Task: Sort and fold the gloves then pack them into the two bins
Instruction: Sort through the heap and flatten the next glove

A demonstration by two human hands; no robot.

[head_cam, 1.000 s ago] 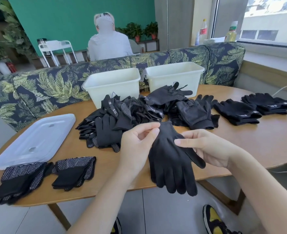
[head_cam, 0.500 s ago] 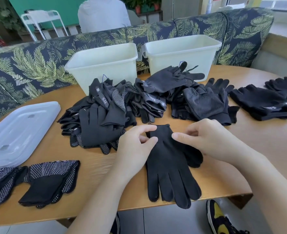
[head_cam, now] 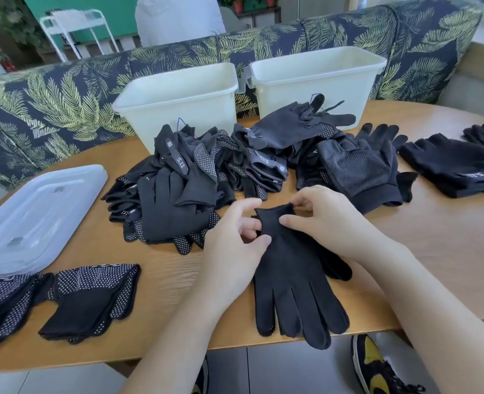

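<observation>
So we're mid fold-prep here: both hands are on the cuff of a plain black glove (head_cam: 292,268) lying flat at the lower centre of the desk (head_cam: 448,237), fingers pointing at the near edge. Left hand (head_cam: 235,245) pinches the cuff's left side, right hand (head_cam: 329,220) pinches the top edge. The unsorted glove pile (head_cam: 235,172) sits mid-frame, both white bins (head_cam: 178,103) behind it. Next is probably squaring the cuff, then folding it over.

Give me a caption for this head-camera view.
Both hands pinch a plain black glove's cuff on the wooden table.
</observation>
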